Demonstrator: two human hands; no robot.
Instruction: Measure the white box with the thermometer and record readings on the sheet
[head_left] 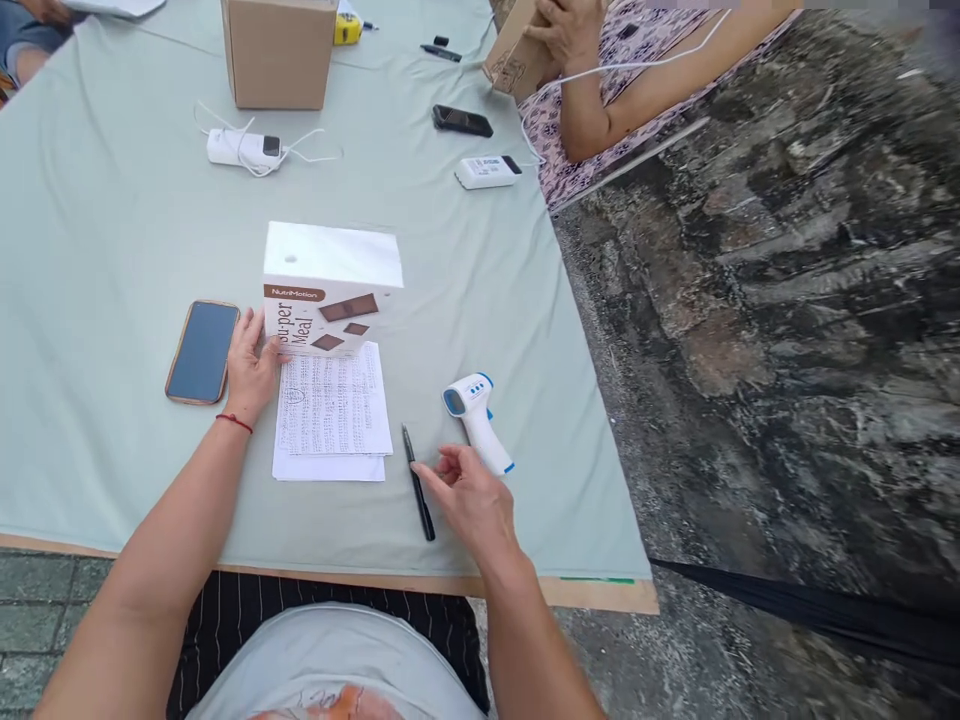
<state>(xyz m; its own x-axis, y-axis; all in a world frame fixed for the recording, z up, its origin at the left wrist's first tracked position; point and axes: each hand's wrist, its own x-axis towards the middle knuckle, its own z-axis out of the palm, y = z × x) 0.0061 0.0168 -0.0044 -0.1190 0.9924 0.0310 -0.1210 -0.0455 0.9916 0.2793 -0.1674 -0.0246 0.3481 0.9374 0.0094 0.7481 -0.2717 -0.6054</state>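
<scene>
My left hand [253,368] is at the lower left corner of a white "NutriMotion Super Meal" box [349,315], thumb across its front and fingers along its left side. Printed sheets of paper [334,410] lie in front of the box, their far edge hidden by it. My right hand [469,495] hovers by a black pen [421,500], thumb tip close to the barrel and fingers loosely bent and apart. Whether the thumb touches the pen, I cannot tell. Just beyond that hand lies a white and blue infrared thermometer [480,420].
Left of the box lies a smartphone [201,352]. Farther back are a white device with cables [244,148], a cardboard box [281,55], a black phone [463,121] and a white power bank [487,172]. Another person's hand [568,35] holds a carton at the far right.
</scene>
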